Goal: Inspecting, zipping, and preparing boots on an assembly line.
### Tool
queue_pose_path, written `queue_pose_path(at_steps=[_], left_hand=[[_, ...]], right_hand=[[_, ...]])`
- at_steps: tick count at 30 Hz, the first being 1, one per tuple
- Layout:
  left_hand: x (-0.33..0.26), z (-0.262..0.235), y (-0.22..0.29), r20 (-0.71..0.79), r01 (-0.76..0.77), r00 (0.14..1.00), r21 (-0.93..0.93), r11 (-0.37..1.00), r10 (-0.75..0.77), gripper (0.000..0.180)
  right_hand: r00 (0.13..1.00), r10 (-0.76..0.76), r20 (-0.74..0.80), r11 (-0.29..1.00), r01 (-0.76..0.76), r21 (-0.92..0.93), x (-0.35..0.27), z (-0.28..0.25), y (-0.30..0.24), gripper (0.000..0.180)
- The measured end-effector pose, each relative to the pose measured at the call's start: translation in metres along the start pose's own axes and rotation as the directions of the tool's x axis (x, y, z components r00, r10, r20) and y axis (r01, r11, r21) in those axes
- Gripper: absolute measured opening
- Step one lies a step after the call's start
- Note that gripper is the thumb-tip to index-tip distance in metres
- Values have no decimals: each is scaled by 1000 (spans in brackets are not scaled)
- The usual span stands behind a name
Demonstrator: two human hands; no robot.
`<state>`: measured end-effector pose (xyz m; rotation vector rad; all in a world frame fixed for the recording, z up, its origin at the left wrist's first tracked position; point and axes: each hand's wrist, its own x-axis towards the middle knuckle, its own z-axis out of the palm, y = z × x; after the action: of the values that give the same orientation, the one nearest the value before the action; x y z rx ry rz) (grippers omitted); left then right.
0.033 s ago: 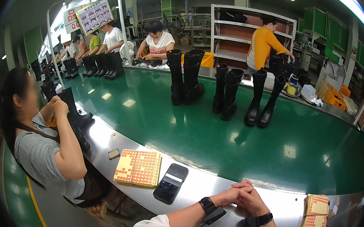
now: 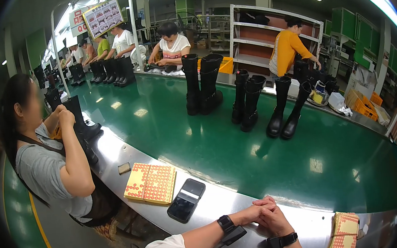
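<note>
My left hand and my right hand are clasped together above the metal table edge, fingers closed over one another. No object shows between them. Both wrists wear dark bands with small black devices. Left of my hands a black phone lies flat. Beyond it is a banded stack of yellow sheets with red round stickers. A smaller banded stack of similar sheets lies to the right of my right hand.
Across the green conveyor belt stand pairs of black boots: a tall pair, a buckled pair and a plain pair. A co-worker in grey handles boots at left. Others work along the far side. A small block lies beside the sheets.
</note>
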<state>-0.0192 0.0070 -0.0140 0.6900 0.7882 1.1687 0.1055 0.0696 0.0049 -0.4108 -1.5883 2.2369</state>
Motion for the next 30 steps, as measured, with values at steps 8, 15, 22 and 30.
queue_pose_path(at_steps=[8, 15, 22, 30], left_hand=[[4, 0, -3, -9, -43, 999, 64, 997, 43, 32], [0, 0, 1, 10, -1, 1000, 10, 1000, 1, 32], [5, -5, -9, 6, -7, 1000, 17, 1000, 7, 32], [2, -2, -2, 0, 19, 1000, -8, 1000, -19, 33]], right_hand=[[1000, -9, 13, 1000, 10, -21, -1, -2, -1, 38], [1000, 6, 6, 1000, -6, 1, 1, -5, 4, 39], [1000, 12, 9, 1000, -12, -17, 0, -7, 6, 37], [1000, 17, 2, 1000, -17, 19, 1, -7, 7, 29]])
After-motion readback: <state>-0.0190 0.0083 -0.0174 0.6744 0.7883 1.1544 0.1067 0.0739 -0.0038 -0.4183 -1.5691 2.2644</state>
